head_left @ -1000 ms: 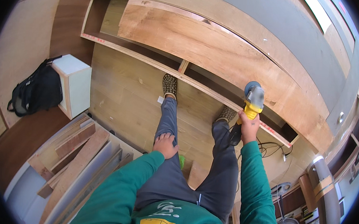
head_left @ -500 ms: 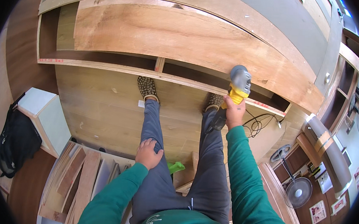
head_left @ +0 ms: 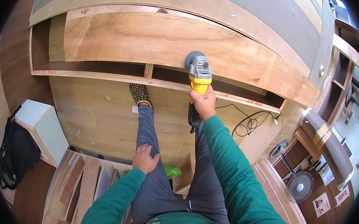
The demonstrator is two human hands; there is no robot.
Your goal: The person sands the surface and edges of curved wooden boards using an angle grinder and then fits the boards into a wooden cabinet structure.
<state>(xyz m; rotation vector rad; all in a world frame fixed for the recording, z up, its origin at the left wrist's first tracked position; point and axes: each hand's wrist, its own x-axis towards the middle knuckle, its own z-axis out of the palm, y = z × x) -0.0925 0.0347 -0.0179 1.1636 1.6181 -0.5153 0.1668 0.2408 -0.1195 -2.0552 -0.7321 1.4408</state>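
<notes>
My right hand (head_left: 203, 102) is wrapped round the yellow and black body of an angle grinder (head_left: 201, 74). Its round grey disc (head_left: 194, 59) lies against the near edge of a long wooden board (head_left: 139, 36), around the board's middle. That board rests across an open plywood cabinet frame (head_left: 107, 78), whose dark compartments show along the near side. On my left knee rests my left hand (head_left: 146, 158), fingers spread and holding nothing. From here I cannot tell whether the disc is spinning.
A black cable (head_left: 249, 124) coils on the floor right of the grinder. Wood offcuts (head_left: 83, 188) lean at lower left, near a white box (head_left: 45, 123) and a black backpack (head_left: 17, 152). A fan (head_left: 300, 186) and a large brown roll (head_left: 329, 149) stand at right.
My right hand has carried the angle grinder leftward along the board, from its right part to about the middle. The left hand stays on the knee. The whole view has shifted slightly.
</notes>
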